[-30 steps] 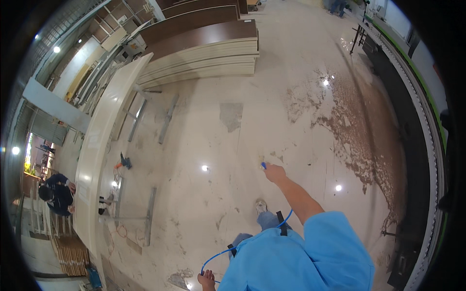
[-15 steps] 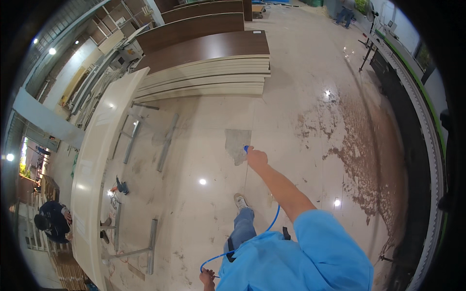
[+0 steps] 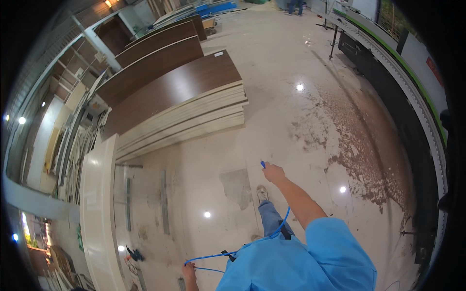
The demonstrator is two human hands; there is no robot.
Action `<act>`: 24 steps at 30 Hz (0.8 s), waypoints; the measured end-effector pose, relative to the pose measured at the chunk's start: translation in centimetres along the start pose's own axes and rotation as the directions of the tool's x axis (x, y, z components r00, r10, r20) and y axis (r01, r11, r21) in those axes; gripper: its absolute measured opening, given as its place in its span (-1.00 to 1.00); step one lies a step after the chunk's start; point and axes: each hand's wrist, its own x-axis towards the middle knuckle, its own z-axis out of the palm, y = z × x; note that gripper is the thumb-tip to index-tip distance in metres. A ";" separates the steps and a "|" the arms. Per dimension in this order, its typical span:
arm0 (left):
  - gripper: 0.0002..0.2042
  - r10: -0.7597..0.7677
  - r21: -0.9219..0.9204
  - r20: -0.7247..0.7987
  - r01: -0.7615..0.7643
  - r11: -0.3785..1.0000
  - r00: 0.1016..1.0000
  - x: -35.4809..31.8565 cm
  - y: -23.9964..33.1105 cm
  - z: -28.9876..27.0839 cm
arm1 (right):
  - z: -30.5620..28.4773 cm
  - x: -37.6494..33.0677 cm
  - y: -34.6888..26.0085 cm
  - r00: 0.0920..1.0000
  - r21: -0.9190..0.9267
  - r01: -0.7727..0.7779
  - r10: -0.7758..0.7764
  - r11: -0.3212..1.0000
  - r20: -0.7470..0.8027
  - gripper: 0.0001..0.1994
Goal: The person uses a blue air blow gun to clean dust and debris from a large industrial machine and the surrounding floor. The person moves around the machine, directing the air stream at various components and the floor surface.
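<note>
Stretched out ahead of me over the floor, my right hand (image 3: 274, 173) is closed around a small blue air blow gun (image 3: 263, 164) with its narrow tip pointing forward. A blue hose (image 3: 208, 256) runs across my waist and loops up under my right forearm; where it joins the blow gun is hidden by the hand. At the lower left, my left hand (image 3: 189, 271) grips a bend of that hose. Beneath the right hand lie pale floor tiles with a grey patch (image 3: 237, 186) and my shoe (image 3: 262, 193).
Ahead to the left stands a stack of panels (image 3: 179, 80) with a dark brown top. A long cream panel (image 3: 99, 208) runs along the left, beside grey metal bars (image 3: 164, 201). Brown sawdust (image 3: 359, 150) covers the floor at right, along a long machine (image 3: 383, 87). Someone (image 3: 295, 7) stands far off.
I have stepped forward and my view has turned right, so the panel stack sits nearer and further left. The right hand still holds the blow gun; the left hand has risen with the hose.
</note>
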 end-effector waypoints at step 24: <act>-0.33 -0.184 0.550 0.409 -0.081 0.831 0.894 12.9 43.3 45.6 | -21.2 57.5 3.6 0.989 0.241 -0.146 0.138 0.960 0.046 -0.57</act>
